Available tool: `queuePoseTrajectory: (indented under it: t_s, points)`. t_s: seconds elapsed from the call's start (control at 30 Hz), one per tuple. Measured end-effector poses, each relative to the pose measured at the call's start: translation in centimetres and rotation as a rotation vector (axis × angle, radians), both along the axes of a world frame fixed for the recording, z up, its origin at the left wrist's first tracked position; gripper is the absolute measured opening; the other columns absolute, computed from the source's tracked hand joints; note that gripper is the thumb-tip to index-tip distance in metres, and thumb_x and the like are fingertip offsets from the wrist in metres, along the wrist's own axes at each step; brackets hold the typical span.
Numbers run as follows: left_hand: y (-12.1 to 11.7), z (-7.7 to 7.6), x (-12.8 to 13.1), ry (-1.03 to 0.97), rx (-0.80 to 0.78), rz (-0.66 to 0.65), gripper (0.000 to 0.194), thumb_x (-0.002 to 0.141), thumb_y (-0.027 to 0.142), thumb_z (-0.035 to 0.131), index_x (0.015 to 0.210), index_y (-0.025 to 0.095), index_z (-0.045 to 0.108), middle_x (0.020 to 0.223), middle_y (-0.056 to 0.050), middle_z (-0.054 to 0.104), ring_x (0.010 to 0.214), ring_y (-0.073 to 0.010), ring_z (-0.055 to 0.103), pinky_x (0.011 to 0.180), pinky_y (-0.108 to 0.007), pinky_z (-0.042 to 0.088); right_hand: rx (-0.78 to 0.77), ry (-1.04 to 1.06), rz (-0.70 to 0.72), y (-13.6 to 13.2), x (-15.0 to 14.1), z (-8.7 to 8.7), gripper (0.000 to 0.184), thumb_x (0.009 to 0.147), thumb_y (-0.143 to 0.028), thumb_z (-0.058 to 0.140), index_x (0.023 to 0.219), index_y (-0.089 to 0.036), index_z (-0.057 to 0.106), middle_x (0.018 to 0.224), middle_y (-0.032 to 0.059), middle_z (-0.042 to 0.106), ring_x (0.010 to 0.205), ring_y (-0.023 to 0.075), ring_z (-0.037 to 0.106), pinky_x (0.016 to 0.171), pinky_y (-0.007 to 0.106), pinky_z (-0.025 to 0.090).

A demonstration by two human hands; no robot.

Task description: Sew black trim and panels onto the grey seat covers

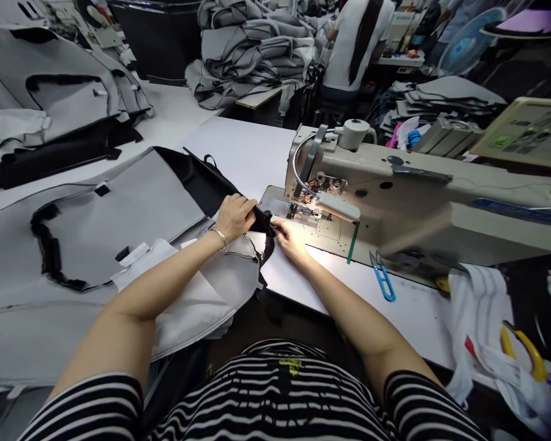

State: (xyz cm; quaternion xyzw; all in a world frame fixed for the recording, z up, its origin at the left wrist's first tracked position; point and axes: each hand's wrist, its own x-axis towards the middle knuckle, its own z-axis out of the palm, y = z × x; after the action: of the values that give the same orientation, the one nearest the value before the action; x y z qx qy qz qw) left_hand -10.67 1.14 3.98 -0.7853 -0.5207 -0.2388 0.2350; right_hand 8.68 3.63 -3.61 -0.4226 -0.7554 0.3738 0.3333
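A large grey fabric piece with black trim [133, 208] spreads over the table at my left, its black edge strip [211, 177] folded up toward the sewing machine [376, 177]. My left hand [236, 217] grips this black edge, fingers curled over it. Just right of it, my right hand [288, 237] pinches the end of the same black fabric between thumb and fingers. Both hands are in front of the machine's needle area [310, 211], lit by a small lamp [337, 206]. The exact fold under my fingertips is hidden.
Blue thread snips [383, 278] lie on the table right of my right hand. Yellow-handled scissors [526, 349] and white strips [477, 306] are at the right edge. Grey pieces [261, 55] are piled behind, near a seated person [356, 46]. A fan [471, 46] stands at the back right.
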Motion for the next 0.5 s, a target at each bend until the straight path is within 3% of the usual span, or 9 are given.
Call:
queuePoseTrajectory:
  t_s: [0.17,0.37,0.5]
  points:
    - [-1.5,-0.3,0.1,-0.03,0.094,-0.04,0.016,0.084,0.017,0.047,0.082,0.018,0.062,0.055,-0.001,0.057,0.055,-0.0144,0.051,0.06,-0.028,0.037,-0.194,0.18,0.065,1.7,-1.3,0.0,0.042,0.076,-0.025,0.059,0.116,-0.017,0.052,0.105,0.0063,0.063,0.078,0.0128,0.06,0.073,0.027,0.049]
    - [-0.3,-1.5,0.0,-0.089,0.059,-0.092,0.021,0.088,0.018,0.042,0.089,0.019,0.063,0.054,0.001,0.061,0.048,-0.0112,0.053,0.053,-0.022,0.04,-0.286,0.261,0.023,3.8,-3.3,0.4,0.012,0.068,-0.023,0.059,0.075,-0.014,0.064,0.067,-0.0028,0.059,0.069,0.0141,0.056,0.07,0.026,0.046]
    - [2.2,-1.6,1.2,-0.09,0.046,-0.186,0.022,0.089,0.018,0.04,0.095,0.017,0.062,0.059,-0.001,0.063,0.054,-0.0126,0.057,0.058,-0.023,0.046,-0.327,0.316,-0.075,4.7,-4.3,1.2,0.008,0.065,-0.023,0.058,0.064,-0.015,0.061,0.058,-0.0032,0.056,0.068,0.0167,0.054,0.072,0.03,0.047]
